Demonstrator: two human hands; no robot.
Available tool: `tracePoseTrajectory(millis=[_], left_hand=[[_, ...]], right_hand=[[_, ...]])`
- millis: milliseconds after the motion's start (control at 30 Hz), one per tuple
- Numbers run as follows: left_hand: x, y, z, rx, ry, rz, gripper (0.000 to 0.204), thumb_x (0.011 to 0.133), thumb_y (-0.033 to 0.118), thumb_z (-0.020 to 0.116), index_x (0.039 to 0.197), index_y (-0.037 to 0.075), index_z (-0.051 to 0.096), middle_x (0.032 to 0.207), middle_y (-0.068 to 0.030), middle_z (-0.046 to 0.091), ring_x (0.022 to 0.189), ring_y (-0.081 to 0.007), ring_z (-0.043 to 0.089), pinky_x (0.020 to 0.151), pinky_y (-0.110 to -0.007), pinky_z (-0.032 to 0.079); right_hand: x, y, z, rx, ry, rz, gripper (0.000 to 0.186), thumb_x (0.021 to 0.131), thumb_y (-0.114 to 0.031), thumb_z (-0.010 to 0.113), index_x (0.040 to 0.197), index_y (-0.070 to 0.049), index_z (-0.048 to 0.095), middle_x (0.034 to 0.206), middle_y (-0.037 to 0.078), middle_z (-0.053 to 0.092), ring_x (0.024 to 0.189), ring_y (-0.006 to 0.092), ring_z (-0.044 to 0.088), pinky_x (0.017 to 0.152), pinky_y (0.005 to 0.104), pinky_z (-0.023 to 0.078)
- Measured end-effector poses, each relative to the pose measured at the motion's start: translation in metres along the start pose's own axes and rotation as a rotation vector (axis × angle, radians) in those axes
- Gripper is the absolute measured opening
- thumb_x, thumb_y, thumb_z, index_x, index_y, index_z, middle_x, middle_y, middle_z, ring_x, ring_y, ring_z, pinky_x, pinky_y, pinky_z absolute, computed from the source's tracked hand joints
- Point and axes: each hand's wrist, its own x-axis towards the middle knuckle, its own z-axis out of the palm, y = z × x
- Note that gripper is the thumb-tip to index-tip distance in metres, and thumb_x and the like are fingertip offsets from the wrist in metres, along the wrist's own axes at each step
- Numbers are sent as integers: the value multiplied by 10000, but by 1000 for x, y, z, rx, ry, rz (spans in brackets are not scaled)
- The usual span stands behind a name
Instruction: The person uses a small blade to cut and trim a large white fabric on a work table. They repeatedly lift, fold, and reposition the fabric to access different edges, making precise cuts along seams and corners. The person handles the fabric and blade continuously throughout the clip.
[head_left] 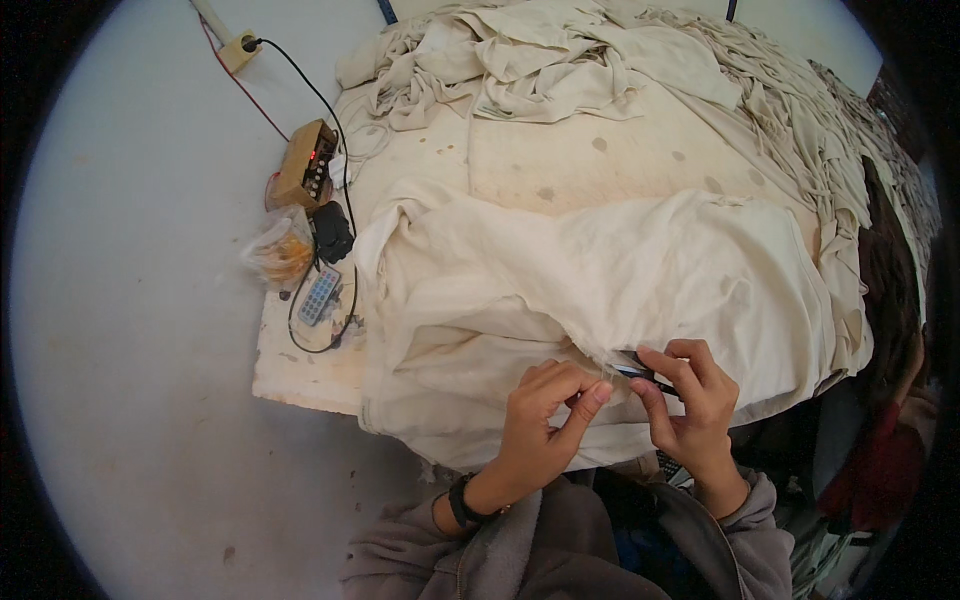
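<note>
A cream fabric piece [720, 260] lies across the near part of the pale padded table [630, 160]. My left hand [545, 415] pinches fine loose threads at a frayed edge of the fabric, thumb and forefinger closed. Beside it, my right hand [690, 410] grips thread snips [632, 369], dark-handled with a metal blade, against that frayed edge. The snips' tip sits close to the left fingertips; whether it touches the threads is too small to tell.
Crumpled cream cloths [550, 60] cover the back and right. On the left stand a boxy device [300, 165], a black adapter [332, 230], a plastic bag [275, 245], a remote [320, 295], cables and a power strip [238, 50]. Dark cloth [885, 260] hangs at right.
</note>
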Motion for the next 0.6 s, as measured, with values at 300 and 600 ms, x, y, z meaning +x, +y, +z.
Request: tracePoseTrajectory(millis=[300, 600], left_hand=[[1, -2, 1, 12, -30, 65, 108, 833, 78, 629, 757, 5, 604, 666, -55, 565, 653, -158, 486, 628, -289, 366], [-6, -3, -7, -180, -137, -101, 129, 864, 65, 598, 756, -6, 591, 700, -48, 577, 647, -117, 505, 621, -253, 399]], right_hand=[[5, 3, 7, -45, -3, -67, 278, 680, -91, 735, 951, -95, 675, 767, 67, 573, 556, 187, 542, 487, 276, 418], [-6, 9, -13, 40, 18, 138, 258, 720, -94, 724, 948, -24, 625, 801, 136, 590, 604, 228, 595, 519, 289, 470]])
